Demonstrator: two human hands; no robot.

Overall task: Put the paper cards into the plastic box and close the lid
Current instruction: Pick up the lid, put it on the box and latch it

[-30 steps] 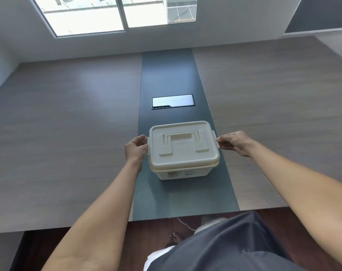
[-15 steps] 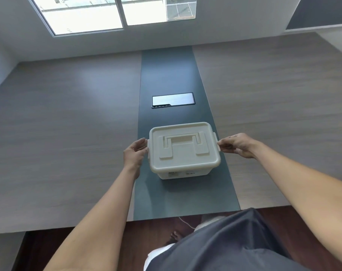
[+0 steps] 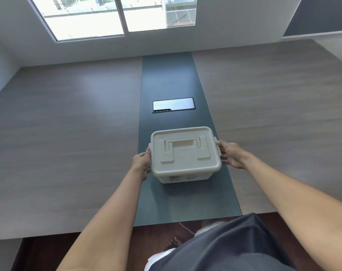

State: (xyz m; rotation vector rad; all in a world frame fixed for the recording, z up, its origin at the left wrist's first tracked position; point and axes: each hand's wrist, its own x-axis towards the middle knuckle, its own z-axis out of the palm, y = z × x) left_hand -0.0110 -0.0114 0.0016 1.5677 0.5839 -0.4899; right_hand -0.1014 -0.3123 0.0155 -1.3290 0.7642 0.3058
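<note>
The plastic box (image 3: 184, 178) sits on the dark centre strip (image 3: 166, 79) of the table (image 3: 58, 133), near the person's edge, its cream lid (image 3: 185, 151) down flat on top with the carry handle (image 3: 183, 144) folded into its recess. The left hand (image 3: 141, 161) presses against the left side of the lid rim, fingers curled onto the side latch (image 3: 149, 146) there; the right hand (image 3: 230, 155) is on the right side, fingertips (image 3: 220, 143) touching that latch, palm partly turned away from the box. Both hands are closed against the box sides rather than spread open, though how firmly they clamp cannot be told. No paper cards show; the inside of the box is hidden by the lid. The box fills most of the strip's width, its right corner close to the line where the strip meets the wood-grain surface. A flush panel (image 3: 173, 105) lies set into the strip beyond the box, apart from it. Wide bare tabletop stretches to the left and right and toward the far wall under the window (image 3: 115, 14). The table's near edge (image 3: 185, 222) runs below the box, with bare strip between.
</note>
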